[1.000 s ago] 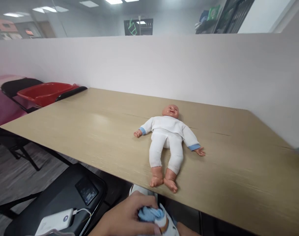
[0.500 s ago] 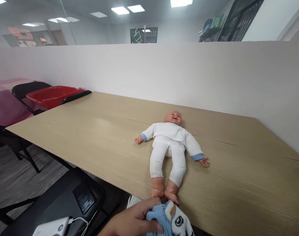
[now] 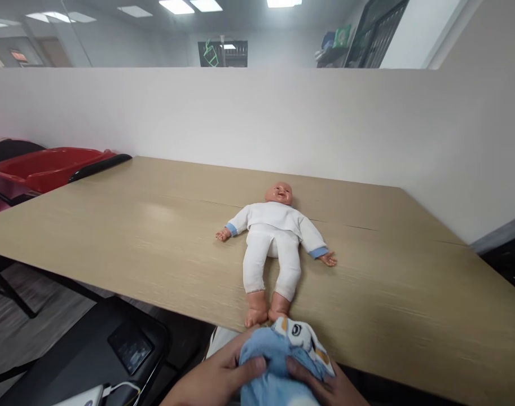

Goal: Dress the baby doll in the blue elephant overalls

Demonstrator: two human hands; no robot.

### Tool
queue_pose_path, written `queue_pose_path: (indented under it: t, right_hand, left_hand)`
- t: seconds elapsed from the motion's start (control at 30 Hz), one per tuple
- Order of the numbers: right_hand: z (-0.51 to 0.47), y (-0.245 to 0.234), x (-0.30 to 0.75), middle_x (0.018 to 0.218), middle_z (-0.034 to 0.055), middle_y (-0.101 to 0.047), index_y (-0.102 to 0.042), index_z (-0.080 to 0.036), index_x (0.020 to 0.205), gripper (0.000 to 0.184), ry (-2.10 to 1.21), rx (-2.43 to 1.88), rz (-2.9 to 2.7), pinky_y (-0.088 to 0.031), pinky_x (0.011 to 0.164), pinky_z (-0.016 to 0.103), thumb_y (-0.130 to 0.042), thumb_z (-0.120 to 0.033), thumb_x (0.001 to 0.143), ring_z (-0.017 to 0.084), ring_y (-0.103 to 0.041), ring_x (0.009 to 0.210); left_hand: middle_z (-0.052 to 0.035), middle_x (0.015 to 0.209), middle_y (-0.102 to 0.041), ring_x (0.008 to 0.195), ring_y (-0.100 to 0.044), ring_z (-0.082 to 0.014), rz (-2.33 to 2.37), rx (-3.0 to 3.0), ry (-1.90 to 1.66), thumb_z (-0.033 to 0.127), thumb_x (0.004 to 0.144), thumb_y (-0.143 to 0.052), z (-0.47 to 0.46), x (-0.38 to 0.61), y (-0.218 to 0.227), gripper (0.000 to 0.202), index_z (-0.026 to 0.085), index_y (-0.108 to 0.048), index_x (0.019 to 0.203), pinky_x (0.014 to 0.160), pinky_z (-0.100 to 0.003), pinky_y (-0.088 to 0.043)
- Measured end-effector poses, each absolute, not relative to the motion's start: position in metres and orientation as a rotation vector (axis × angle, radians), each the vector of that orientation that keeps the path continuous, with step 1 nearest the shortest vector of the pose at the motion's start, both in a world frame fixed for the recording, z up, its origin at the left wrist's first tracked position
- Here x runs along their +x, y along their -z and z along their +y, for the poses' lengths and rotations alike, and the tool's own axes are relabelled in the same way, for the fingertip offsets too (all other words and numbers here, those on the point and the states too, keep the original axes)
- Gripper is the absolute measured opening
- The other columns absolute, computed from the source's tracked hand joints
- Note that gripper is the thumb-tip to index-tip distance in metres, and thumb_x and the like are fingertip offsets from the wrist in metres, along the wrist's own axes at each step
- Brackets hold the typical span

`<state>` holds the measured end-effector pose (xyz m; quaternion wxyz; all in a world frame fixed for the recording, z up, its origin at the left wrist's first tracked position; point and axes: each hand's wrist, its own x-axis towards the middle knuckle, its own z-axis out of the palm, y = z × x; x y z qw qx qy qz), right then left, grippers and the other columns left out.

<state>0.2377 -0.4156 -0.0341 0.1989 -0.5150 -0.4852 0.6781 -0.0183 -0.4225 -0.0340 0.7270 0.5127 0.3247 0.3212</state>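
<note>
L hand (image 3: pixel 223 372) & R hand (image 3: pixel 329 386) w/ blue cloth (image 3: pixel 268 341) — fingers of both clamped on it, thumbs on top. Cloth, w/ white eye-marked patch, is at near edge of bench (image 3: pixel 155 242), overlapping feet of doll (image 3: pixel 274 237) in view; contact unclear. Doll lies supine, arms out — white outfit, blue cuffs. Black chair (image 3: pixel 83 338) at lower L.

The doll (image 3: pixel 274 231) lies on the table (image 3: pixel 134 237) mid-frame, head toward the wall (image 3: pixel 198 113) behind. At bottom centre—before its feet—the cloth (image 3: pixel 269 349) sits between left hand (image 3: pixel 227 372) and right hand (image 3: pixel 325 386). Lower left, a chair (image 3: pixel 75 344) bears a phone (image 3: pixel 130 345) and, nearer the bottom edge, a cabled device (image 3: pixel 82 398). A tub (image 3: pixel 49 166) stands at the left edge, beyond the table's left end.
</note>
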Motion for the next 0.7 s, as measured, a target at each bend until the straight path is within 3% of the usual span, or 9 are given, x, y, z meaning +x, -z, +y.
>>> queue_pose_path:
  t: [0.1,0.2,0.3,0.37,0.43,0.5,0.6,0.7]
  right_hand:
    - [-0.413,0.023,0.232,0.151,0.0125,-0.063,-0.076,-0.025,0.121,0.072,-1.956,-1.243,-1.369,-0.029,0.131,0.048,-0.081,-0.078,0.072,0.035,-0.046,0.152]
    - [-0.414,0.02,0.227,0.147,0.0129,-0.066,-0.069,-0.025,0.133,0.087,-2.13,-0.951,-1.231,-0.039,0.124,0.05,-0.078,-0.084,0.069,0.036,-0.056,0.143]
    - [-0.415,0.018,0.22,0.136,0.0134,-0.073,-0.06,-0.023,0.143,0.107,-2.281,-0.744,-1.149,-0.049,0.115,0.052,-0.099,-0.064,0.052,0.038,-0.066,0.13]
    - [-0.415,0.01,0.214,0.134,0.0133,-0.074,-0.06,-0.021,0.142,0.098,-2.196,-0.874,-1.279,-0.051,0.113,0.05,-0.1,-0.051,0.058,0.036,-0.068,0.126]
    - [-0.414,-0.004,0.209,0.136,0.0146,-0.072,-0.063,-0.019,0.137,0.076,-1.98,-1.08,-1.436,-0.049,0.115,0.05,-0.09,-0.049,0.073,0.035,-0.067,0.128]
    - [-0.413,-0.021,0.204,0.139,0.0155,-0.07,-0.065,-0.018,0.133,0.06,-1.799,-1.212,-1.545,-0.046,0.118,0.051,-0.078,-0.049,0.082,0.035,-0.064,0.132]
    - [-0.41,-0.046,0.198,0.141,0.0131,-0.07,-0.065,-0.019,0.136,0.054,-1.749,-1.238,-1.704,-0.043,0.121,0.05,-0.065,-0.035,0.085,0.034,-0.06,0.138]
    - [-0.407,-0.053,0.194,0.141,0.0109,-0.07,-0.062,-0.02,0.141,0.062,-1.73,-1.199,-1.829,-0.045,0.121,0.045,-0.061,-0.023,0.079,0.031,-0.059,0.14]
  left_hand:
    - [-0.0089,0.165,-0.05,0.151,-0.045,-0.0327,0.795,0.974,-0.776,0.055,0.096,-0.071,-0.424,-0.019,0.042,0.068,0.028,-0.053,0.155,0.129,-0.053,-0.029]
    - [-0.0113,0.159,-0.056,0.147,-0.051,-0.0351,0.736,0.789,-0.857,0.054,0.092,-0.076,-0.427,-0.017,0.046,0.069,0.025,-0.057,0.152,0.127,-0.053,-0.034]
    - [-0.0133,0.156,-0.059,0.15,-0.047,-0.0383,0.719,0.759,-0.862,0.059,0.087,-0.079,-0.43,-0.016,0.036,0.073,0.021,-0.062,0.147,0.128,-0.053,-0.032]
    - [-0.0133,0.156,-0.058,0.15,-0.046,-0.0404,0.632,0.85,-0.818,0.063,0.077,-0.087,-0.432,-0.016,0.025,0.089,0.021,-0.059,0.15,0.128,-0.054,-0.03]
    - [-0.0131,0.154,-0.061,0.147,-0.049,-0.041,0.564,0.956,-0.782,0.059,0.07,-0.093,-0.433,-0.017,0.014,0.097,0.021,-0.057,0.152,0.126,-0.054,-0.033]
    - [-0.0119,0.149,-0.065,0.141,-0.055,-0.0381,0.628,0.992,-0.809,0.052,0.075,-0.092,-0.433,-0.019,0.01,0.085,0.022,-0.061,0.149,0.123,-0.052,-0.037]
    - [-0.0087,0.139,-0.071,0.135,-0.059,-0.0325,0.766,0.851,-0.936,0.051,0.085,-0.085,-0.436,-0.022,0.016,0.063,0.026,-0.067,0.14,0.117,-0.045,-0.043]
    - [-0.0063,0.1,-0.075,0.108,-0.067,-0.0248,0.817,0.777,-1.017,0.057,0.09,-0.076,-0.441,-0.023,0.024,0.039,0.02,-0.077,0.101,0.098,-0.033,-0.051]
